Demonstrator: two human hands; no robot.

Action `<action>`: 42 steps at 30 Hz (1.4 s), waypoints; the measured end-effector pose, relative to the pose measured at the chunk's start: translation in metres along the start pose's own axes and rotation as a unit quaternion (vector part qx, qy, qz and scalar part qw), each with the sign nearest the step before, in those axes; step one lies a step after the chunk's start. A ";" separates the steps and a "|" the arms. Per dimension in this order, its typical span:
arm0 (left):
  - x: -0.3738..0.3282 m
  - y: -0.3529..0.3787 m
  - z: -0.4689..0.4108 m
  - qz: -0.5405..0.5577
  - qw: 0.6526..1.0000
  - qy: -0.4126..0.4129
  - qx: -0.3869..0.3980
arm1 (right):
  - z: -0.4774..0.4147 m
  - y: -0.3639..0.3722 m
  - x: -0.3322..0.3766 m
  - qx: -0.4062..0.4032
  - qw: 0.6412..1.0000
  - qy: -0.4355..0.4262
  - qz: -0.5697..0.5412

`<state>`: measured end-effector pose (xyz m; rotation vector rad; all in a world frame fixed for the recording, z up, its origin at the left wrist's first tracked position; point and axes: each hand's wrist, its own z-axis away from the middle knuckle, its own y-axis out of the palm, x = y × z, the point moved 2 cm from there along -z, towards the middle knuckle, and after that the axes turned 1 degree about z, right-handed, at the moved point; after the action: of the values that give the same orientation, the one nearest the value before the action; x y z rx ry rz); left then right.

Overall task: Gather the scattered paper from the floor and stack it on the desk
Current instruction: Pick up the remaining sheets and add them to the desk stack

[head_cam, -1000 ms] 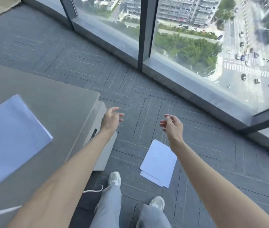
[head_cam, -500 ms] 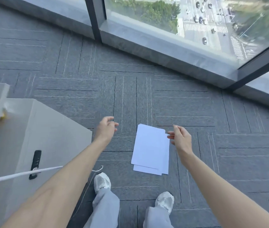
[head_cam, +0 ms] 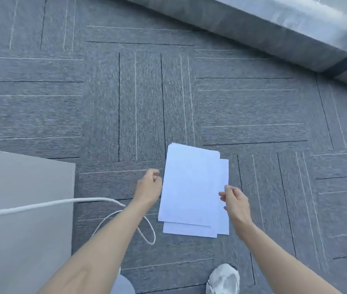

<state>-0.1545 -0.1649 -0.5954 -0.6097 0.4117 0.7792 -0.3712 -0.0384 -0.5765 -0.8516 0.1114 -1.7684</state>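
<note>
A small pile of white paper sheets (head_cam: 191, 187) lies slightly fanned on the grey carpet, right in front of me. My left hand (head_cam: 148, 187) hovers at the pile's left edge, fingers loosely curled and holding nothing. My right hand (head_cam: 235, 201) is over the pile's right edge, fingertips spread and close to the top sheet; I cannot tell whether they touch it. The desk top and the stack on it are out of view.
A grey cabinet side (head_cam: 24, 219) fills the lower left. A white cord (head_cam: 66, 202) runs across it and loops on the carpet under my left forearm. My white shoe (head_cam: 223, 280) stands just below the sheets. A grey window sill (head_cam: 253, 24) crosses the upper right.
My view has dropped closer to the floor. Both hands have moved down and inward to the two sides of the paper pile. The desk top has left the view.
</note>
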 end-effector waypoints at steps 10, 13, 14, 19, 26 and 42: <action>0.045 0.076 -0.085 -0.007 0.997 -0.074 0.030 | -0.109 0.047 -0.065 -0.026 0.992 0.076 0.098; 0.052 0.085 -0.092 -0.064 0.996 -0.067 -0.010 | -0.122 0.058 -0.081 -0.067 0.984 0.083 0.143; 0.053 0.087 -0.094 -0.080 0.995 -0.060 -0.022 | -0.124 0.059 -0.084 -0.090 0.981 0.080 0.150; 0.057 0.104 -0.091 -0.105 0.993 -0.039 -0.022 | -0.129 0.054 -0.090 -0.111 0.981 0.074 0.142; 0.055 0.103 -0.096 -0.083 0.993 -0.058 -0.066 | -0.144 0.030 -0.085 -0.106 0.985 0.076 0.116; 0.024 0.083 -0.037 0.027 0.988 -0.137 0.063 | -0.069 -0.005 -0.008 0.137 0.988 -0.078 -0.007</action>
<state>-0.2063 -0.1302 -0.6659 -0.3671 0.2231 0.8686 -0.4153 -0.0522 -0.6287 -0.7860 -0.2362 -1.6768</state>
